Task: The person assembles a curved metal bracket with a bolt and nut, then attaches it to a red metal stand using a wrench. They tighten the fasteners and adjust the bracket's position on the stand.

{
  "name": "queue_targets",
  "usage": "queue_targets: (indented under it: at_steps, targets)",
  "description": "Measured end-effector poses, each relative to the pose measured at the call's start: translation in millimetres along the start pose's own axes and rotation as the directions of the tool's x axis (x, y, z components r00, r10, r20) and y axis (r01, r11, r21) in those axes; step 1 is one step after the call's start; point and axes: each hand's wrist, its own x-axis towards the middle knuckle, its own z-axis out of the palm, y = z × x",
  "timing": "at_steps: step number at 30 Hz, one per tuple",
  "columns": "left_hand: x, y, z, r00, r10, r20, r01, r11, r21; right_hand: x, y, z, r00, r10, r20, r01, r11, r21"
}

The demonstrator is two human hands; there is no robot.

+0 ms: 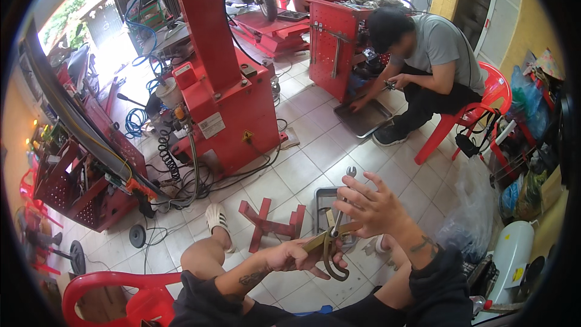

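Note:
My left hand is closed around a brass-coloured metal part with flat arms and a curved, hook-like end, held over my lap. Just right of it, my right hand has its fingers curled around a silver wrench. The wrench's open jaw sticks up past the fingers, and its lower end meets the brass-coloured part. How the wrench sits on the part is hard to make out, as my fingers cover some of it.
Beyond my hands lie a grey tray and a red metal stand. A red machine with hoses and cables stands ahead left. At right, a co-worker sits on a red chair, one hand at a metal tray. A white tank is nearby.

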Motion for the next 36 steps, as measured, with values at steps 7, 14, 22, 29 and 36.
queue_targets:
  at_steps: [7,14,22,29,36]
  targets:
    - [0,2,1,1.000,-0.013,-0.019,0.014,0.999,0.030,-4,1,0,0.998,-0.004,-0.064,0.004,1.000,-0.003]
    - [0,5,9,0.996,-0.007,-0.090,0.028,0.972,0.231,-9,0,4,0.999,0.012,-0.042,-0.008,0.996,0.085]
    - [-5,8,2,0.938,-0.194,-0.286,0.319,0.804,0.502,-9,-9,1,0.996,-0.094,0.003,0.093,0.987,0.128]
    - [-5,7,-1,0.933,-0.095,-0.346,0.325,0.632,0.704,-4,-25,4,0.976,-0.145,0.164,0.124,0.983,0.133]
    - [-7,-3,-10,0.952,0.118,-0.284,0.155,0.613,0.775,1,-22,4,0.987,-0.089,0.131,0.059,0.974,0.218]
